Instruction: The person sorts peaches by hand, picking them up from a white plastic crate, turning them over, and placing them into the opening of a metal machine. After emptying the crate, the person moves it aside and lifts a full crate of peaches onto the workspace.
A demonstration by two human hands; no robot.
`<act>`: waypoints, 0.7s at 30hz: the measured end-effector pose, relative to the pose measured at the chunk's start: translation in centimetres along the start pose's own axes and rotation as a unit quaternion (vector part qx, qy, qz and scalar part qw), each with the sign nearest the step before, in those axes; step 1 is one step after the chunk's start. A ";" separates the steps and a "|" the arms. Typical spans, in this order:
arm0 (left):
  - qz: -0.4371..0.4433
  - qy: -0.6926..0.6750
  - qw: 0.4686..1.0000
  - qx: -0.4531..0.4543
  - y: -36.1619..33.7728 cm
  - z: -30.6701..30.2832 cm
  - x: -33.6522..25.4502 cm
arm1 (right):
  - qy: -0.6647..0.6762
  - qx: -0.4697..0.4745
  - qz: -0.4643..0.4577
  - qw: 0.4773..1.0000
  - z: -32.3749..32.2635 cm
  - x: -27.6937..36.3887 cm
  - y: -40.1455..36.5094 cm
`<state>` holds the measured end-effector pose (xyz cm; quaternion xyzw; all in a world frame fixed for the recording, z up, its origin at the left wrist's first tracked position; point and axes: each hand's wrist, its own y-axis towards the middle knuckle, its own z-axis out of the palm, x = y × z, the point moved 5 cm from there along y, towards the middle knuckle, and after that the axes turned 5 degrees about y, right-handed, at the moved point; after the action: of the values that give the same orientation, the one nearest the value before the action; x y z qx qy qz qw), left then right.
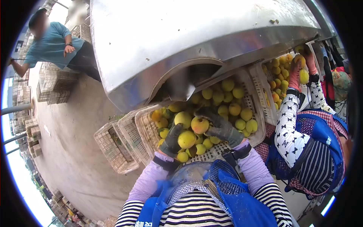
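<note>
Both my hands wear dark gloves over a white crate (259,89) of yellow-green fruit (227,84). My left hand (172,142) is closed round yellow fruit (186,139) at its fingertips, with another yellow fruit (183,119) just above. My right hand (221,126) has its fingers at an orange-yellow fruit (199,125), gripping its right side. More fruit lies beneath and around both hands. The metal chute (181,85) hangs just beyond them, over the crate's far edge.
A large metal machine (204,22) overhangs the crate. Empty crates (115,147) stand at the left. A co-worker (306,143) handles fruit at the right. Another person (56,43) stands at the upper left near stacked crates (55,81).
</note>
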<state>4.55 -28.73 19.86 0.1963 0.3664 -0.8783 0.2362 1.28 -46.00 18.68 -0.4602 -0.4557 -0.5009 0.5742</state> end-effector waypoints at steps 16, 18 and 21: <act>0.241 0.170 0.955 0.033 -4.3 3.0 -5.6 | -0.136 -0.215 -0.087 0.963 3.8 8.1 1.1; 0.240 0.168 0.956 -0.025 -4.3 1.1 -5.6 | -0.316 -0.246 -0.150 0.904 4.1 8.4 3.7; 0.232 0.164 0.958 -0.028 -3.9 -1.5 -5.3 | -0.459 -0.298 -0.227 0.805 4.2 5.6 6.3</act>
<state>6.90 -23.79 23.76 0.4105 0.3692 -0.7443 0.3757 7.77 -42.31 24.44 -0.6688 -0.5856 -0.4581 0.0023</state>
